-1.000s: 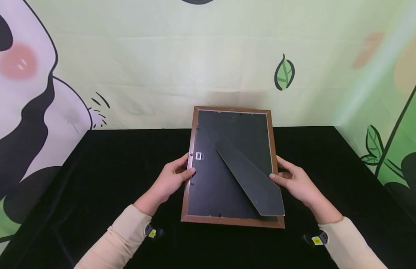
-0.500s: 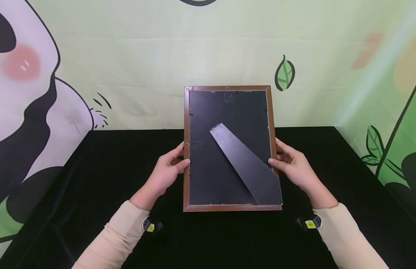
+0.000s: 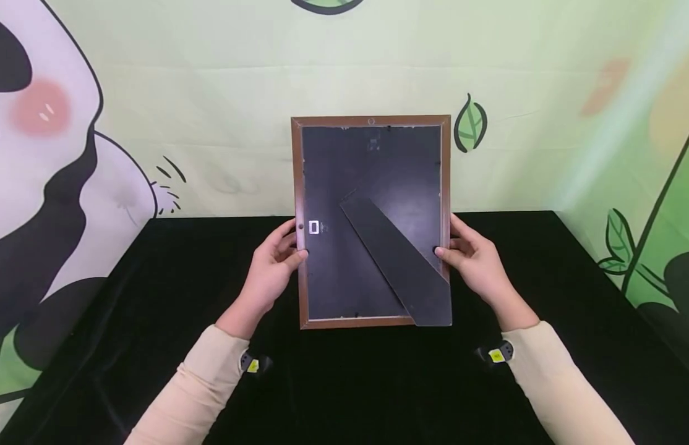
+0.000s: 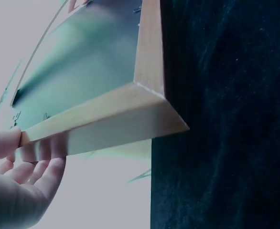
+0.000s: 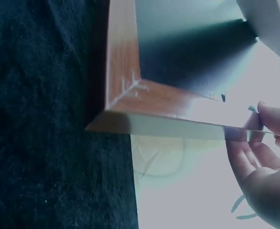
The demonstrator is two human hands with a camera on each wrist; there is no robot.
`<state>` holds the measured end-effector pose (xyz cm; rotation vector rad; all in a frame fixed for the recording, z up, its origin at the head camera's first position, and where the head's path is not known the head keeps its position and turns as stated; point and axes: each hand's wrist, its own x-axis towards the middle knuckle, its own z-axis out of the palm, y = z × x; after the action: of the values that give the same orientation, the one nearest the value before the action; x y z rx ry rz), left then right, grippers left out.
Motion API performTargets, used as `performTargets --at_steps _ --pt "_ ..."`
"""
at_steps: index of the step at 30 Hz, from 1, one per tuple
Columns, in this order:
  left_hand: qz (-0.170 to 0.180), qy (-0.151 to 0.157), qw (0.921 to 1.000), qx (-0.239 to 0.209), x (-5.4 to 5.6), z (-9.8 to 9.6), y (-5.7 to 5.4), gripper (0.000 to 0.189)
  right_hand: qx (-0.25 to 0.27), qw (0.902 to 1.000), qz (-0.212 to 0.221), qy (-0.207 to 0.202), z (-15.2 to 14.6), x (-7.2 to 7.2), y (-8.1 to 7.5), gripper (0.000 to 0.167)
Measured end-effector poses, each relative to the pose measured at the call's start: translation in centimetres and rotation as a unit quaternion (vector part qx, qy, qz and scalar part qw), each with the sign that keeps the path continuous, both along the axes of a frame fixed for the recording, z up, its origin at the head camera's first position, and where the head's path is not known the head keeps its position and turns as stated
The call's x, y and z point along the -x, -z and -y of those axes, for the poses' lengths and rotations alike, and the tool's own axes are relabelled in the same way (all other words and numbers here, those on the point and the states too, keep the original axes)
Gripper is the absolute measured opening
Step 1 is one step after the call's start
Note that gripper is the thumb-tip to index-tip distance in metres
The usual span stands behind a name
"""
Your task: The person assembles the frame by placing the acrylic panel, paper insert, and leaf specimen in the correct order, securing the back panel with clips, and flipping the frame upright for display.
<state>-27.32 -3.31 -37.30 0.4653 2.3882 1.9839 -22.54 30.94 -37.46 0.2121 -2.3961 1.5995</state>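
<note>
A picture frame [image 3: 372, 161] with a brown wooden border is held up with its black back toward me. Its easel stand [image 3: 400, 266] slants from the middle of the back to the lower right corner. My left hand [image 3: 269, 269] pinches the left border, thumb on the back and fingers behind the edge. On the opposite side my right hand [image 3: 478, 262] pinches the right border in the same way. Both wrist views show the fingers curled under the wooden edge, the left hand [image 4: 27, 181] and the right hand [image 5: 269, 167]. The front of the frame is hidden.
A black velvet cloth [image 3: 183, 278] covers the table beneath the frame. Behind it hangs a pale green backdrop [image 3: 222, 99] with a printed panda at the left and leaves at the right.
Both hands have lifted the picture frame higher and slightly left. It has tipped more upright, so its top edge now stands further up against the backdrop.
</note>
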Motion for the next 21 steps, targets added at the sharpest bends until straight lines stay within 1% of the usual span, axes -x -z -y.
performTargets --at_steps 7,14,16,21 --pt "-0.021 -0.017 0.9994 -0.020 0.4 -0.2 0.1 0.060 0.009 0.9995 -0.025 0.019 0.3 0.8 0.0 0.068" --pt "-0.043 -0.033 0.9982 -0.025 0.7 -0.3 0.4 0.060 0.060 0.9962 -0.053 0.034 0.7 1.5 0.2 0.063" --pt "-0.054 -0.037 0.9975 -0.027 0.8 -0.3 0.4 0.060 0.064 0.9952 -0.060 0.043 0.7 1.7 0.2 0.061" --pt "-0.079 -0.051 0.9951 -0.029 1.0 -0.4 0.4 0.058 0.075 0.9934 -0.053 0.070 1.0 2.2 0.3 0.056"
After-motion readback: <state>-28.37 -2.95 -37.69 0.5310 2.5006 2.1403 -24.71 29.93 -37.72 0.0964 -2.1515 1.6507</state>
